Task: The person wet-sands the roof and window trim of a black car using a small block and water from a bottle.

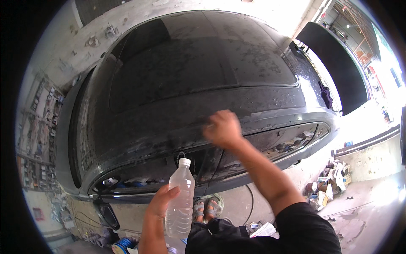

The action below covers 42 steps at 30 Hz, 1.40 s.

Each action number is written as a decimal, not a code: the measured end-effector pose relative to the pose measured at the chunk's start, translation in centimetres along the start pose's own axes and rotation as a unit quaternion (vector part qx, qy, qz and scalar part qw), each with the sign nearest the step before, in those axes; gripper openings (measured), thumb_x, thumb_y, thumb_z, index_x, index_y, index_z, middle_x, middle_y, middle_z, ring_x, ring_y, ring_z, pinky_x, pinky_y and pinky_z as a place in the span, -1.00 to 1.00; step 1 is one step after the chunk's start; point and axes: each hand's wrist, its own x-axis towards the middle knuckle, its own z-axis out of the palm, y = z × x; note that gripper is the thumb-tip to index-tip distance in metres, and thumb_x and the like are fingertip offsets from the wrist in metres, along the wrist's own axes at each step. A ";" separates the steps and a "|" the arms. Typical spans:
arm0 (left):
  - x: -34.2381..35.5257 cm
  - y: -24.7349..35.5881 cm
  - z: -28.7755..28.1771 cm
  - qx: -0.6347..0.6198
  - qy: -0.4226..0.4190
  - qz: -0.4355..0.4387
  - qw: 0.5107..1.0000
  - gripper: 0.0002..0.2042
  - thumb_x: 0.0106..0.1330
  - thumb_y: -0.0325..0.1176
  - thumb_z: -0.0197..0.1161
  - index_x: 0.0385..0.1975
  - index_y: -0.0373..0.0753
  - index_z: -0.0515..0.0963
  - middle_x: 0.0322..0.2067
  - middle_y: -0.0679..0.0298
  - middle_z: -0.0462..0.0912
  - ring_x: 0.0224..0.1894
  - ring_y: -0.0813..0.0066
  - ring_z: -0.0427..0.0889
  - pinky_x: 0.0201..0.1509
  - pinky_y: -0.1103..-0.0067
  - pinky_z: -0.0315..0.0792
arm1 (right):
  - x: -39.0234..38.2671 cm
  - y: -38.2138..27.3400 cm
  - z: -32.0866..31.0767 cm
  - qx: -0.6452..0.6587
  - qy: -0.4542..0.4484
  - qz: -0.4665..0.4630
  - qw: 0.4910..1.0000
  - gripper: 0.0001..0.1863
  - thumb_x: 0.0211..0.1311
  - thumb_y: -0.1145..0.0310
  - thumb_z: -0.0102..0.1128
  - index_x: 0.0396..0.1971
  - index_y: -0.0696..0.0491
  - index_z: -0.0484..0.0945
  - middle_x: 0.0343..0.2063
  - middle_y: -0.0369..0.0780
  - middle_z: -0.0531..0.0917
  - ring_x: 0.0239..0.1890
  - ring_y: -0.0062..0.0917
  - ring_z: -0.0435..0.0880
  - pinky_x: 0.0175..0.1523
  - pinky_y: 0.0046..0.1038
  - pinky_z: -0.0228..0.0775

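Note:
My left hand [163, 199] grips a clear plastic bottle [179, 203] with a white cap, upright in the lower middle and full of clear liquid. My right hand [222, 129] is over the near edge of the roof of a dark car [182, 72]; its fingers are curled and blurred, and what they hold, if anything, I cannot make out. The roof is dusty, with wet-looking streaks and drops toward the right. The side windows [266, 142] run below my right hand, behind the bottle.
A raised panel [338, 63] stands at the car's right end. A side mirror [108, 213] juts out at lower left. Cluttered shelving [40, 127] is at far left. Scrap and paper [334, 182] lie at right; a hose [249, 211] and spools [124, 245] lie on the floor.

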 end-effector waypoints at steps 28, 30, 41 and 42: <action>-9.3 -0.1 -7.7 -0.079 0.041 0.096 0.991 -0.29 0.14 0.17 0.23 0.01 -0.41 0.40 -0.34 -0.07 0.63 -0.35 0.15 0.68 -0.29 0.35 0.57 | 5.4 -20.7 6.8 0.024 -0.225 -0.088 0.970 -0.54 -0.02 0.00 0.22 -0.23 0.06 0.57 -0.20 -0.16 0.53 -0.02 -0.35 0.47 0.10 -0.29 0.29; -9.5 0.0 -9.0 -0.083 0.045 0.110 0.989 -0.31 0.15 0.16 0.23 0.01 -0.41 0.40 -0.35 -0.08 0.63 -0.36 0.16 0.68 -0.30 0.36 0.57 | 5.1 -16.6 4.6 -0.066 -0.269 -0.038 0.960 -0.58 0.12 -0.01 0.15 -0.25 0.06 0.58 -0.25 -0.18 0.54 -0.03 -0.32 0.47 0.09 -0.26 0.28; -10.3 -5.2 -16.6 -0.029 0.131 0.124 0.983 -0.29 0.13 0.20 0.20 0.00 -0.40 0.42 -0.36 -0.06 0.63 -0.36 0.18 0.68 -0.27 0.36 0.56 | 6.6 -28.2 10.3 -0.049 -0.274 -0.048 0.959 -0.54 0.16 0.00 0.11 -0.19 0.12 0.58 -0.17 -0.12 0.55 0.01 -0.33 0.46 0.11 -0.29 0.25; -9.7 -6.4 -18.1 -0.012 0.145 0.134 0.980 -0.29 0.14 0.21 0.19 -0.01 -0.40 0.42 -0.36 -0.06 0.63 -0.36 0.18 0.67 -0.27 0.37 0.56 | 6.3 -30.7 12.5 -0.038 -0.230 -0.082 0.969 -0.57 0.15 0.03 0.10 -0.22 0.10 0.58 -0.19 -0.15 0.55 -0.02 -0.34 0.48 0.08 -0.30 0.27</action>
